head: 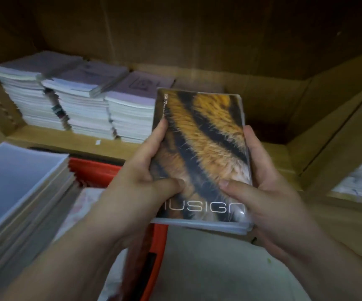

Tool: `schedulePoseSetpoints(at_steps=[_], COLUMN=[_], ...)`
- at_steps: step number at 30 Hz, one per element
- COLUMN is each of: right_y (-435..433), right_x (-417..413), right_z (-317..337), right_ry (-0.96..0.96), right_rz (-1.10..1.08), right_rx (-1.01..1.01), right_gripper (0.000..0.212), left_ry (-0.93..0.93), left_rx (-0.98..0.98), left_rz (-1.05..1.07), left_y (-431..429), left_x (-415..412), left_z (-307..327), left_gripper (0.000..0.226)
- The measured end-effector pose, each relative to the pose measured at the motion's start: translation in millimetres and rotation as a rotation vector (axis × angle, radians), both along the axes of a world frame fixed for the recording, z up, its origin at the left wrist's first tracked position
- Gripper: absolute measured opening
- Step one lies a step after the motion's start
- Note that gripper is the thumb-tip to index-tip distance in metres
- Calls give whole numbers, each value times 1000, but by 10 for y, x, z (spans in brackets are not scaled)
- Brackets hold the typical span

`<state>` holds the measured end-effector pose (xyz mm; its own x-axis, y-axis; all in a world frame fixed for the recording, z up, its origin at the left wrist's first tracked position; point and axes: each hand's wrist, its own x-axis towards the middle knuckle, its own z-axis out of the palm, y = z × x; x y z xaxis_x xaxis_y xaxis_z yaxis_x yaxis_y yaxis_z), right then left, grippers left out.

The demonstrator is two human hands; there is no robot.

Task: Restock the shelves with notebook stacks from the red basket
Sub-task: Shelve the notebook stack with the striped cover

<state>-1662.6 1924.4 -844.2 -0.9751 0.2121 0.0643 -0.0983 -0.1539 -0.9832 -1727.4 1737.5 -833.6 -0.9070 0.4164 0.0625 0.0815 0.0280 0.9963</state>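
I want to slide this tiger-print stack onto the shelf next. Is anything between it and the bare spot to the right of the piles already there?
Nothing visible blocks it. The tiger-print stack, held by the left hand and right hand, is just in front of the bare shelf, right of the purple-covered piles.

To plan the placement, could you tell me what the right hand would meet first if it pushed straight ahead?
Probably nothing soon: the right hand, holding the tiger pack, points at the bare shelf right of the stacks. The back wall comes first, though depth is unclear.
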Motion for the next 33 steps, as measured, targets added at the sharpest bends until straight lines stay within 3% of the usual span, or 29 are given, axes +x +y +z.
schedulePoseSetpoints(at_steps=[4,8,15,19,25,28,30,33], right_y=[573,1051,1500,1561,1538,1485,1446,1383], right_x=[77,-34,-490,-641,-583,-403,-271,-175], right_z=[-51,-206,-627,-755,-756,-692,-676,-709], right_ry=[-24,-48,-193,-229,-213,-239,-280,-371], right_rz=[-117,-187,-284,-284,-269,-232,-165,-70], right_rx=[-87,-27,-9,56,127,260,349,615], right_gripper=[98,89,67,71,67,54,64,119], left_ry=[-3,-72,-97,-32,-24,61,194,351], left_rx=[-10,-63,-205,-237,-136,-260,-358,-485], left_rz=[-140,-195,-89,-18,3,-46,-62,-39], left_y=[712,1263,1811,1836,1670,1584,1545,1513], left_x=[-155,-398,-722,-708,-528,-420,-389,-450], left_z=[21,-79,-489,-662,-822,-836,-898,-968], left_gripper=[97,98,75,65,70,90,108,115])
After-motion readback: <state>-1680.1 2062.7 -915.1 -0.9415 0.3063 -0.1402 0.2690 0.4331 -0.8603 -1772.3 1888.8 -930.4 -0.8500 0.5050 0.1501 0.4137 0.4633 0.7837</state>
